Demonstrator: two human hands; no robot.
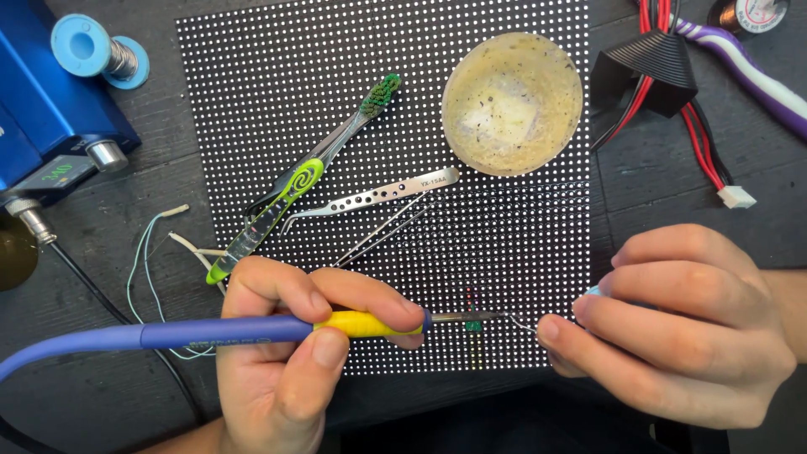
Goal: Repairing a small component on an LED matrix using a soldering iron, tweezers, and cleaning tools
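Note:
My left hand [290, 353] grips a soldering iron [252, 330] with a blue handle and yellow grip. Its metal tip [471, 317] rests on a black LED dot-matrix panel [252, 84] near a few lit red and green dots. My right hand [681, 324] pinches a thin solder wire [523, 325] whose end meets the iron's tip. Both hands hover over the panel's front edge.
On the panel lie a green toothbrush [290, 189], steel tweezers [378, 195], thin probes [378, 235] and a round dish of yellowish flux [511, 102]. A blue soldering station [46, 109] and solder spool [97, 52] stand at left. Red and black wires [672, 92] lie at right.

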